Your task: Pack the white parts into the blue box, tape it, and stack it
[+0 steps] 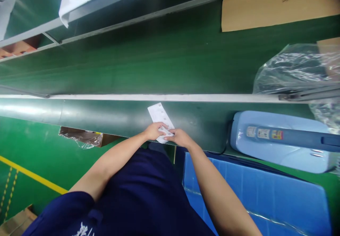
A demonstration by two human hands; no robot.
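Both hands are down at the near edge of the green table [111,117], working the bottom end of a white label sheet [159,114]. The left hand [154,130] is curled over the sheet's near left corner with the fingers closed on it. The right hand [180,137] is pinched narrow on the near right end, thumb and fingertips together on the paper. The rest of the sheet lies flat on the table, angled a bit up and to the left, with small printed marks on it that are too tiny to read.

It looks like a label is being picked or peeled off the sheet. For that I'd keep the left hand pressing the sheet flat so it doesn't slide or lift, and let the right hand do the fine work. Start at a corner, roll it up slowly and low to the paper rather than yanking straight up, or it'll curl and stick to itself. Try not to touch the sticky side more than you have to.

Watch the table edge too, since the sheet's near end sits right at it and could slip off towards the lap.

Off to the right there's a light blue tape dispenser [278,142] lying on the table, well apart from the hands, with a blue corrugated plastic sheet [255,190] below it. A cardboard box [276,5] sits far up on the conveyor belt [159,59], next to some clear plastic wrap [294,69].
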